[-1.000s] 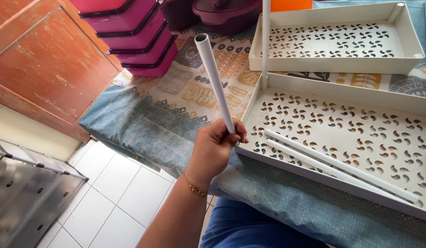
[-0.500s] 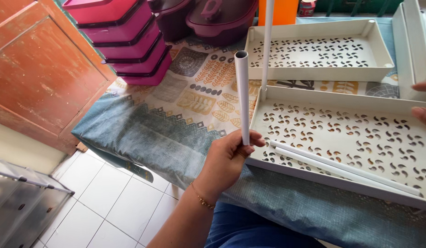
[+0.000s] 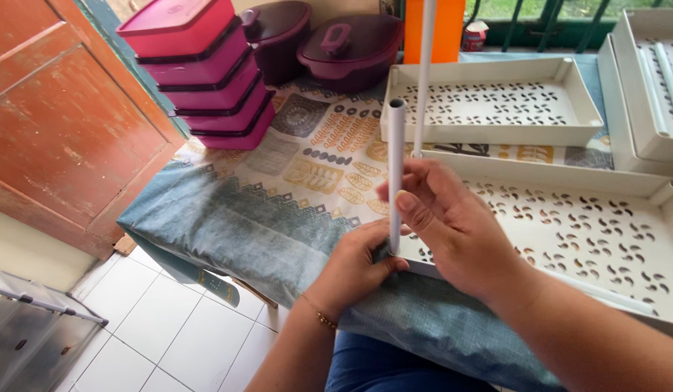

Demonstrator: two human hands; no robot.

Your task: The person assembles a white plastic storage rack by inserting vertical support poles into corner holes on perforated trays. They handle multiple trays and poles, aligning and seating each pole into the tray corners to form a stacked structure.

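Observation:
A white plastic tube (image 3: 396, 145) stands upright at the near left corner of a white perforated shelf tray (image 3: 612, 232). My left hand (image 3: 354, 268) grips the tube's lower end at that corner. My right hand (image 3: 452, 225) reaches in from the right, its fingers around the tube's middle. A second white tube (image 3: 423, 72) stands upright just behind, at the tray's far left corner. Another loose tube lies along the tray's near edge, mostly hidden by my right arm.
Another perforated tray (image 3: 496, 101) lies behind, a third (image 3: 649, 87) at the far right. Stacked pink containers (image 3: 198, 65) and two dark purple lidded pots (image 3: 351, 47) sit at the back of the patterned tablecloth (image 3: 293, 181). A red-brown door (image 3: 53, 123) is at left above a white tiled floor (image 3: 155, 327).
The tube went from tilted to upright and came down to the tray's near corner. My right hand came in and took hold of it. The view shifted closer.

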